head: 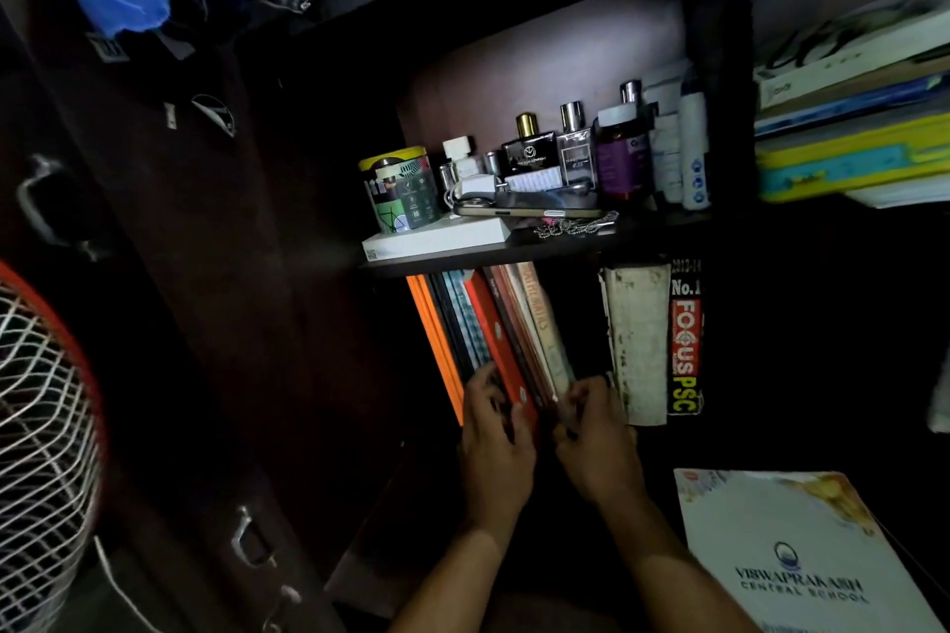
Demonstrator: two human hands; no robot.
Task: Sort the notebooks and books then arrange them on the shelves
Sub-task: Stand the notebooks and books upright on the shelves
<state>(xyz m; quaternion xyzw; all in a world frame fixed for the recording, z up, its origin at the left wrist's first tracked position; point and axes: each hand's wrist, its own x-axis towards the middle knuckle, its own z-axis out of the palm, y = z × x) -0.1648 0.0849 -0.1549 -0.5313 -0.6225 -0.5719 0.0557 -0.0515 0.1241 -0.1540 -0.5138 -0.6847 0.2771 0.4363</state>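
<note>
Orange and red spines lead a leaning row of books on the lower shelf, at centre frame under a dark shelf board. The row tilts to the left: two thin orange spines at its left edge, then dark and pale blue-checked ones, a broad red spine, and brownish and cream spines on its right. Both hands reach up from the bottom of the frame to the foot of this row. The left hand has its fingers curled against the red spine and its neighbours; the right hand pinches the bottom corner of the cream spines. How firm either grip is stays unclear in the dim light.

Right of a dark gap stand a thick, worn book with stained page edges and, touching it, a black book with "FOCUS PSC" on its spine, both upright.

At lower right of the frame lies a white booklet printed "VISWAPRAKASH CENTRAL SCHOOL". At upper right, a flat stack of books shows white, blue and yellow edges.

On the shelf board sit perfume bottles, a printed round tin, a phone and a flat white box. A fan's wire guard fills the lower left.
</note>
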